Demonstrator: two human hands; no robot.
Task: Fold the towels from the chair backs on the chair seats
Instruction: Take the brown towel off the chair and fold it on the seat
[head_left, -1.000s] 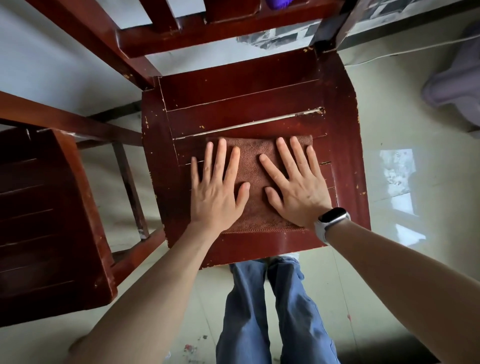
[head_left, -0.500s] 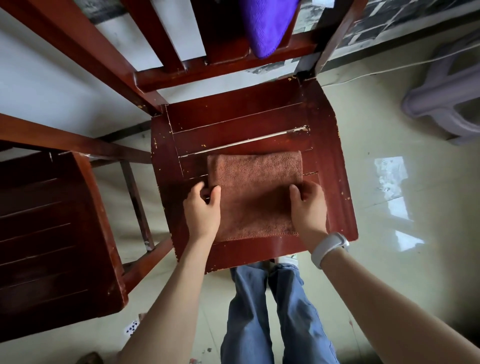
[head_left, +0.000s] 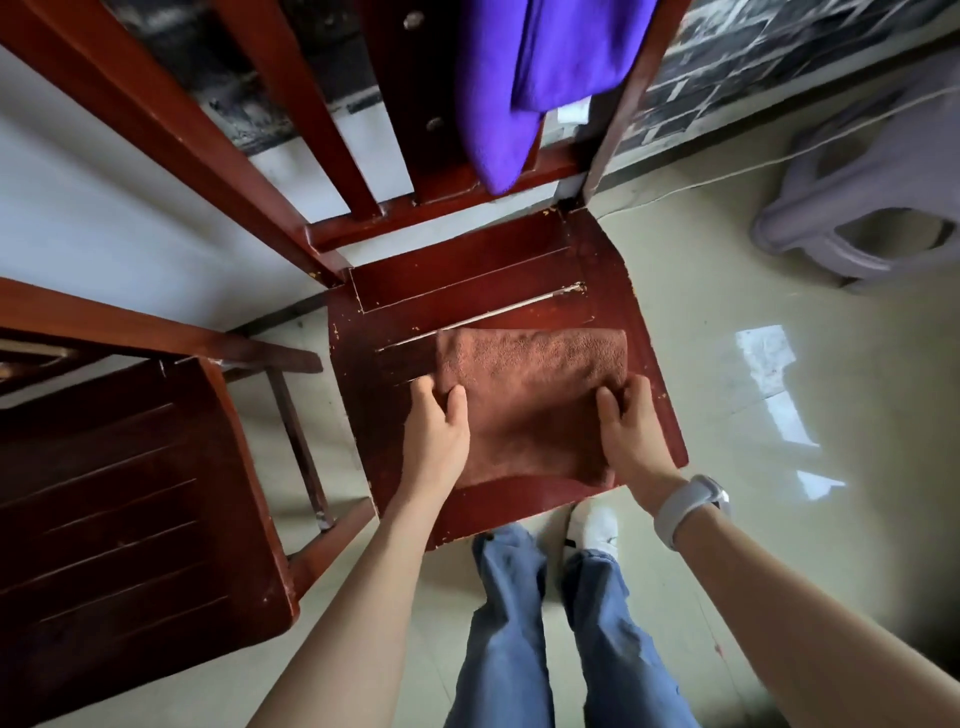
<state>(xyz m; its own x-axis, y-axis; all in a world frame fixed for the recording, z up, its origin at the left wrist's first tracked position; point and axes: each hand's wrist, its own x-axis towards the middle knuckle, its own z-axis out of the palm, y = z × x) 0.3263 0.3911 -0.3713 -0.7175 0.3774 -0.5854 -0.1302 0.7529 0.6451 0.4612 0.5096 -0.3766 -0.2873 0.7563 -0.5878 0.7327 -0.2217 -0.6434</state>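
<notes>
A folded brown towel (head_left: 530, 400) lies flat on the red-brown wooden chair seat (head_left: 467, 270) in the middle of the view. My left hand (head_left: 436, 431) grips the towel's left edge, thumb on top and fingers curled under. At the right edge my right hand (head_left: 631, 431), with a white watch on the wrist, holds the towel the same way. A purple towel (head_left: 524, 78) hangs over the chair back (head_left: 431, 208) above the seat.
A second dark wooden chair seat (head_left: 130, 499) stands to the left, close beside the first. A grey plastic stool (head_left: 862, 208) sits on the glossy tile floor at the upper right. My legs in blue jeans are below the seat's front edge.
My hands went from pressing flat on the brown towel to gripping its left and right edges. The view tilted up, bringing the purple towel on the chair back into sight.
</notes>
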